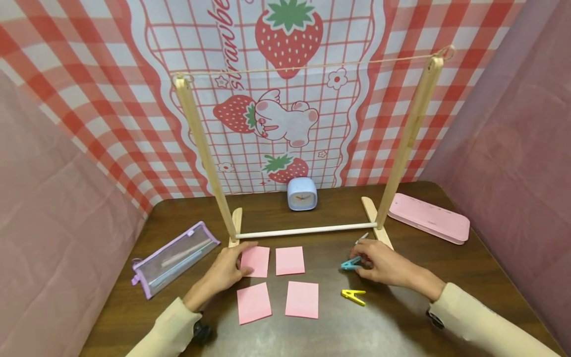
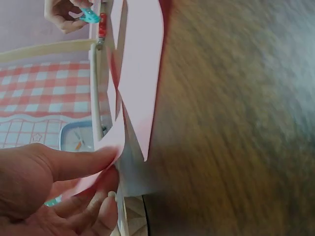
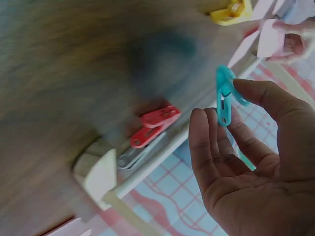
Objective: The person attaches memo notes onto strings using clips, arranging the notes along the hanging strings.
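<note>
My left hand (image 1: 225,265) pinches a pink paper square (image 1: 257,262) by its left edge; in the left wrist view that paper (image 2: 114,137) bends up between thumb and fingers. Three more pink squares lie around it: one to the right (image 1: 290,260), one nearer (image 1: 254,302), one diagonally off (image 1: 302,299). Between thumb and fingers, my right hand (image 1: 383,264) holds a teal clothespin (image 3: 224,98), raised off the table in the right wrist view. A yellow clothespin (image 1: 354,296) lies nearer. Beyond the hand are a red clothespin (image 3: 155,127) and a grey clothespin (image 3: 142,151).
A wooden frame with two posts (image 1: 205,153) carries a string (image 1: 312,67) across its top and a white rod (image 1: 308,230) low down. Behind it stands a small clock (image 1: 302,194). A mesh pencil pouch (image 1: 176,258) lies left, a pink case (image 1: 428,218) right.
</note>
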A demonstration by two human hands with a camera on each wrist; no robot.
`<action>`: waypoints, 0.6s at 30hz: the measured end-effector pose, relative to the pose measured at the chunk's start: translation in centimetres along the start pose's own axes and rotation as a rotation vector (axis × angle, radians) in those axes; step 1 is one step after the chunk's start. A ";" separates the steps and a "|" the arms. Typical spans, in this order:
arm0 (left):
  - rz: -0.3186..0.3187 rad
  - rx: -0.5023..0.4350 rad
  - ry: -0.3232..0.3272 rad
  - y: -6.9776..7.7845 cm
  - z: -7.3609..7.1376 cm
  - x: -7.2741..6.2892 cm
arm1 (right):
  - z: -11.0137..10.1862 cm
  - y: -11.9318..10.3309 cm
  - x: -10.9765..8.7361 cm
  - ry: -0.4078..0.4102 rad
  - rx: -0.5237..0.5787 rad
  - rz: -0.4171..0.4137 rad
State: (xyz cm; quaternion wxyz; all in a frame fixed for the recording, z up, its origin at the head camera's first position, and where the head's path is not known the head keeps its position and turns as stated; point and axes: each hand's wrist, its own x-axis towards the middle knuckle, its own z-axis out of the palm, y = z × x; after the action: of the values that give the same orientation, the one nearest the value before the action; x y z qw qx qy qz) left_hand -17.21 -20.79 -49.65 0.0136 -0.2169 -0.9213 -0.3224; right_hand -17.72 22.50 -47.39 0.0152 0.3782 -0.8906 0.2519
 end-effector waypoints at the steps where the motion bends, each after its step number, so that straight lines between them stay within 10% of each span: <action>1: -0.004 -0.007 0.011 0.1 0.0 -0.1 | -0.1 -0.2 0.2 0.003 0.005 -0.005; 18: 0.013 -0.402 0.139 1.8 -0.1 1.2 | -2.4 -4.2 5.6 0.029 0.165 -0.015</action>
State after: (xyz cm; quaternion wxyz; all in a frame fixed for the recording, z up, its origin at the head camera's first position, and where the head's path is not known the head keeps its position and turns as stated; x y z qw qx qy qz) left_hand -17.54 -19.12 -48.33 0.0356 -0.1982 -0.8339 -0.5139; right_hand -19.22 17.40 -42.19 -0.0011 0.3810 -0.8638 0.3297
